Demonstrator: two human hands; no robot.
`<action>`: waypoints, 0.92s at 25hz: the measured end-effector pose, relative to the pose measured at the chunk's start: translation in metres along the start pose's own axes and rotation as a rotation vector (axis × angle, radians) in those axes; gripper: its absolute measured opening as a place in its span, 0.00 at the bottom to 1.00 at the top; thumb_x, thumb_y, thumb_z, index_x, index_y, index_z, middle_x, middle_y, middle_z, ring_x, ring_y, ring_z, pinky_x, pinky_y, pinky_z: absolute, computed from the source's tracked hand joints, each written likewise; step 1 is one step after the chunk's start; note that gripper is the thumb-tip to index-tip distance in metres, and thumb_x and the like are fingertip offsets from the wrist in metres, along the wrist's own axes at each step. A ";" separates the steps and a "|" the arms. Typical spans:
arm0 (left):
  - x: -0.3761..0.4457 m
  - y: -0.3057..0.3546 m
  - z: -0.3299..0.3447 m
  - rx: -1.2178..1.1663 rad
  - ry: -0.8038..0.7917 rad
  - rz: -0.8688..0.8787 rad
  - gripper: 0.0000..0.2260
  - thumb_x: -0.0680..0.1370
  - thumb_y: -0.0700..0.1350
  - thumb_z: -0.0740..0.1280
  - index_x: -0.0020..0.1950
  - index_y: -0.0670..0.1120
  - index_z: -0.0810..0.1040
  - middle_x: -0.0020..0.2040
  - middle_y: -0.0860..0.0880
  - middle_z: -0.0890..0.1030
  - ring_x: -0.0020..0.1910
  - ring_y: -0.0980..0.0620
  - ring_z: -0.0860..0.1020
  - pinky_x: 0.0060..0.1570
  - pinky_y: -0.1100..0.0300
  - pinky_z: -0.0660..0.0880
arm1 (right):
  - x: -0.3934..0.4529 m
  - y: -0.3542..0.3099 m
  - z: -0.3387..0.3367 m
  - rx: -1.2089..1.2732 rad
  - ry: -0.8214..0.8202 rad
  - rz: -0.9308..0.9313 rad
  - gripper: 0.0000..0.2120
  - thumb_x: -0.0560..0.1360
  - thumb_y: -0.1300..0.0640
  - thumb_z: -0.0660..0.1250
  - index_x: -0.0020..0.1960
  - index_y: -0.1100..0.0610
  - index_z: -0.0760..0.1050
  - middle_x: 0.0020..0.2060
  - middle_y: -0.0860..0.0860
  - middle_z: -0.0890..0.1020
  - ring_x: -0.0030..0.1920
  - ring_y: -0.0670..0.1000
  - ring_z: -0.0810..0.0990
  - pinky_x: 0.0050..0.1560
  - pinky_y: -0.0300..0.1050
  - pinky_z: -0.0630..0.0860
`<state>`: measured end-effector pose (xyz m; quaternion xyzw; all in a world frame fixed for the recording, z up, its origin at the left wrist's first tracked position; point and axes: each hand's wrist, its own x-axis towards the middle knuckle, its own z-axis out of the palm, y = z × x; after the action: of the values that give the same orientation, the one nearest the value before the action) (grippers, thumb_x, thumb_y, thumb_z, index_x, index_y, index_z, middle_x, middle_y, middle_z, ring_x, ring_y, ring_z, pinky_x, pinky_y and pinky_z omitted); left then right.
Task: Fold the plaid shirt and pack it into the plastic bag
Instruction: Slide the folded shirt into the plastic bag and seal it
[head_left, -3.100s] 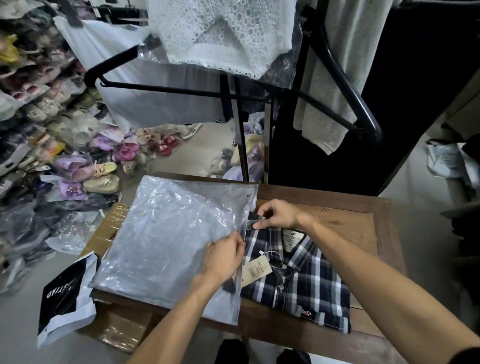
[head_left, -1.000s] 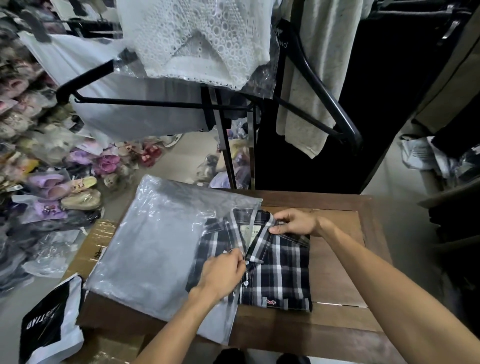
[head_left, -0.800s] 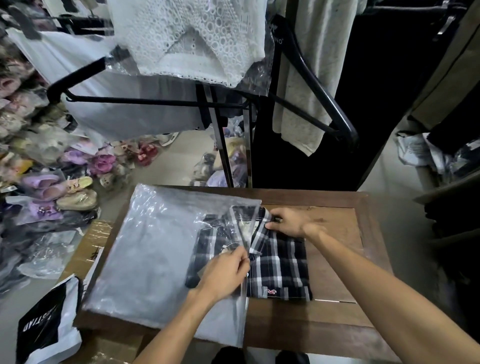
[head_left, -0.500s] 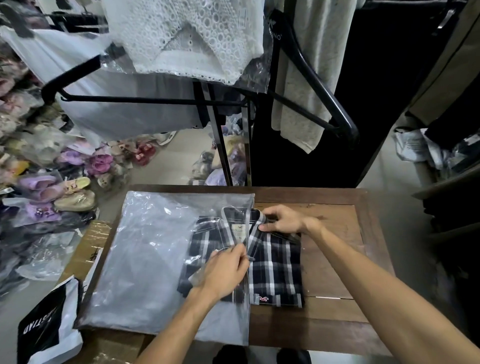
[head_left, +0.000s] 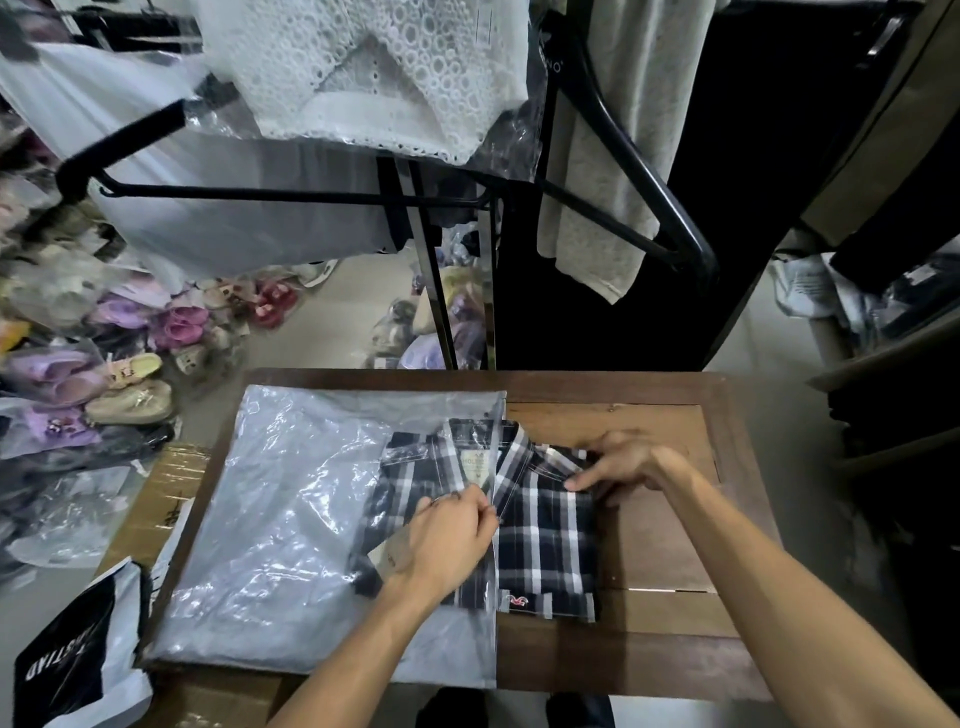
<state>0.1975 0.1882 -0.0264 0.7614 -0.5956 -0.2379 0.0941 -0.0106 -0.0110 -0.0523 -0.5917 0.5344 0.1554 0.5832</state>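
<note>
Clearly, the left hand (head_left: 447, 540) has its fingers (head_left: 480, 512) pinched on the open edge of the clear rectangular plastic bag (head_left: 291, 525), while the right hand (head_left: 631, 465) presses straight fingers onto the shoulder of the folded navy-and-white plaid shirt (head_left: 545, 530). That shirt lies half inside the bag's mouth, collar away from the person, on the dark wooden tabletop (head_left: 660, 551).

2 bare forearms are showing from the bottom edge, with no sleeve covering either one up to the frame's border. The left hand (head_left: 447, 540) and the right hand (head_left: 631, 462) are wearing no gloves, rings or watch. Dark footwear (head_left: 452, 709) is showing below the table edge.
</note>
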 end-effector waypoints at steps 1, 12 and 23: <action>0.000 0.001 0.002 0.005 0.003 0.010 0.08 0.85 0.52 0.56 0.50 0.57 0.73 0.37 0.56 0.81 0.37 0.64 0.78 0.59 0.56 0.71 | -0.005 0.002 0.008 0.084 0.006 -0.001 0.32 0.67 0.54 0.82 0.67 0.54 0.74 0.60 0.51 0.82 0.51 0.51 0.85 0.42 0.42 0.84; 0.004 0.007 -0.001 0.066 0.027 0.051 0.09 0.84 0.51 0.57 0.52 0.54 0.75 0.37 0.56 0.80 0.39 0.58 0.78 0.57 0.57 0.63 | -0.040 0.021 0.073 0.403 0.017 0.054 0.21 0.70 0.63 0.80 0.60 0.61 0.79 0.51 0.55 0.88 0.49 0.53 0.88 0.39 0.43 0.85; 0.005 0.008 -0.005 0.117 0.010 0.067 0.09 0.83 0.51 0.57 0.51 0.53 0.77 0.36 0.53 0.83 0.39 0.55 0.81 0.61 0.54 0.66 | -0.059 -0.007 0.112 0.825 0.130 0.008 0.38 0.79 0.29 0.55 0.76 0.57 0.69 0.67 0.60 0.78 0.64 0.64 0.79 0.49 0.55 0.85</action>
<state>0.1935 0.1804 -0.0196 0.7464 -0.6332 -0.1955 0.0603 0.0221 0.1100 -0.0309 -0.3150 0.5898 -0.1069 0.7358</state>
